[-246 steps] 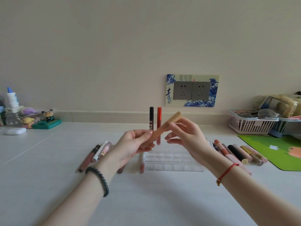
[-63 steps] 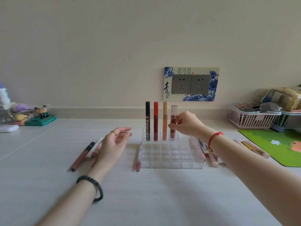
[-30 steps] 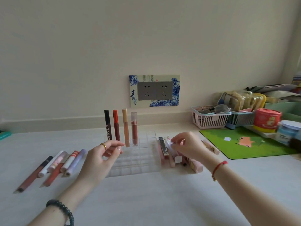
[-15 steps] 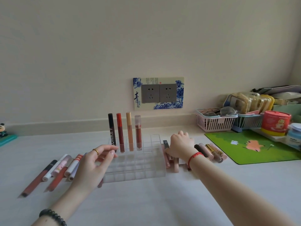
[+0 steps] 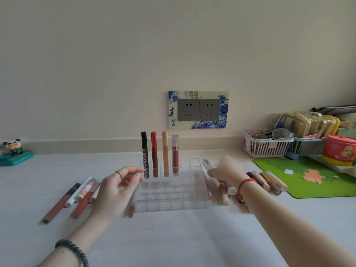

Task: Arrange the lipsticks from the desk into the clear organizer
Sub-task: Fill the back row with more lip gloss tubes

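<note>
The clear organizer [image 5: 169,198] stands mid-desk. Its back row holds a black lipstick [image 5: 144,155], a red one [image 5: 154,154], a tan one [image 5: 165,153] and a clear-capped brown-red one [image 5: 175,155], all upright. My right hand [image 5: 226,169] is at the organizer's right edge, pinching a clear-capped lipstick [image 5: 207,164] that tilts up off the desk. My left hand [image 5: 117,189] hovers at the organizer's left front with fingers apart, holding nothing. Loose lipsticks lie on the left [image 5: 57,204] and on the right [image 5: 269,180].
A green mat [image 5: 308,180] lies at the right, with a pink basket [image 5: 264,149], a blue basket and a red tin [image 5: 339,149] behind it. A panda figure [image 5: 13,149] sits at the far left. A wall socket [image 5: 198,109] is above the organizer.
My right hand, which was pressed down over the lipsticks on the right, has come up with a clear-capped lipstick at the organizer's right edge. My left hand stays beside the organizer.
</note>
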A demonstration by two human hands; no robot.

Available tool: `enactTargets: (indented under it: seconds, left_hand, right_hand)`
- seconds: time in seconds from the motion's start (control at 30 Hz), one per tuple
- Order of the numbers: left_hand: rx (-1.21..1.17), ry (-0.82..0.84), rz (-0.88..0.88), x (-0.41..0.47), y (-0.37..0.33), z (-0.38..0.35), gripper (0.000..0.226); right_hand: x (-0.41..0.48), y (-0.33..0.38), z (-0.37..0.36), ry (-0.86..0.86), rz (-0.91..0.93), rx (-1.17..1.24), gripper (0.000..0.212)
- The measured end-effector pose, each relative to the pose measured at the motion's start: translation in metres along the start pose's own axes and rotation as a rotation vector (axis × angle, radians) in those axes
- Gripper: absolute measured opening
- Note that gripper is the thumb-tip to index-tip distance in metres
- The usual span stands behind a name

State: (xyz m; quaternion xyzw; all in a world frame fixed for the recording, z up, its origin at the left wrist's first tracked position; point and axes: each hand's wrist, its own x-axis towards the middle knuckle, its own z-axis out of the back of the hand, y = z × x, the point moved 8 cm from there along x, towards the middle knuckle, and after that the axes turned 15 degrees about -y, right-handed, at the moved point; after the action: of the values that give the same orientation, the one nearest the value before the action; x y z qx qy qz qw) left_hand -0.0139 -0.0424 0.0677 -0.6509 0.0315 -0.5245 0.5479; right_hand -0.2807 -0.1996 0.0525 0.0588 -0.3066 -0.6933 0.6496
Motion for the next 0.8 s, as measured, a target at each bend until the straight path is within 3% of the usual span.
enactTargets:
  seconds: [0.13, 0.2, 0.3, 0.43, 0.57, 0.63, 0.8]
  left_hand:
    - [0.022, -0.004, -0.004, 0.004, 0.005, 0.004, 0.022]
    - [0.036, -0.003, 0.002, 0.006, 0.009, 0.005, 0.022]
    - [0.070, 0.004, 0.023, 0.008, 0.015, 0.006, 0.021]
    - [0.155, 0.064, 0.040, 0.007, 0.024, 0.004, 0.023]
    - [0.191, 0.128, 0.127, 0.002, 0.038, -0.001, 0.019]
    - [0.216, 0.189, 0.170, -0.002, 0.047, -0.006, 0.031]
    - [0.440, 0.365, 0.231, -0.014, 0.068, -0.011, 0.096]
  right_hand:
    - [0.002, -0.004, 0.018, 0.012, -0.072, 0.315, 0.036]
    - [0.000, -0.003, 0.025, 0.037, -0.079, 0.510, 0.023]
    - [-0.004, 0.006, 0.034, 0.079, -0.031, 0.740, 0.024]
    - [-0.008, 0.028, 0.044, 0.044, 0.102, 0.854, 0.016]
    - [-0.007, 0.052, 0.042, 0.041, 0.176, 0.839, 0.025]
    - [-0.008, 0.066, 0.039, 0.049, 0.245, 0.773, 0.026]
    - [-0.008, 0.086, 0.026, 0.046, 0.344, 0.635, 0.023]
